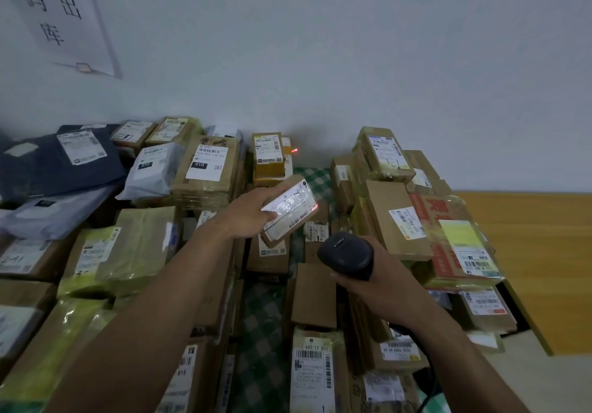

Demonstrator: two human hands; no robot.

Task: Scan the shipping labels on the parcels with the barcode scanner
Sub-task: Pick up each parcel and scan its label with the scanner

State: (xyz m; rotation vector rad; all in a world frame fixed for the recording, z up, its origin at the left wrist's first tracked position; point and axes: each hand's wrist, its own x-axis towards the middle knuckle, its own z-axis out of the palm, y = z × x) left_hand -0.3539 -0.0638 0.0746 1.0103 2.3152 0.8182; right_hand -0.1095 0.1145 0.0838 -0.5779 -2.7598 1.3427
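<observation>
Rear wall (320,60): pale, plain; white paper sign (54,12) w/ large dark handwritten characters is fixed at upper left. Wood-toned surface (528,252) is seen at right, beyond the parcels.

Bench (315,177): covered by green-check cloth, visible only in a central gap btwn two parcel masses.

Left mass: dark-grey poly mailer (48,162) at rear left, white poly bag (153,172) beside it, brown carton (208,169) w/ "010" label just right of the bag. Yellow-taped cartons lie nearer the camera.

Right mass: cartons stacked in layers, topped by a tape-wrapped carton (384,153) marked "3-1". A red-printed carton (448,230) lies tilted at the right edge. A small yellow-taped box (268,156) stands at rear centre, near the wall.

Task parcel (288,212): small brown carton, held off the pile above the central gap. It is tilted, w/ its shipping label (298,198) facing up and toward the camera. Label glossy; part of the print is lost to glare.

Left hand (250,217): grasping the parcel at its left end, thumb laid on the label face, fingers behind.

Right hand (371,275): clenched round the grip of the black barcode scanner (347,254), lower right of the parcel, not touching it. Scanner head is directed toward the parcel.

Black cable (433,374) is seen below the right forearm.

Red glow (314,208) noted at the parcel's right edge. Red dot (295,150) noted on a parcel at rear, right of the yellow-taped box.
</observation>
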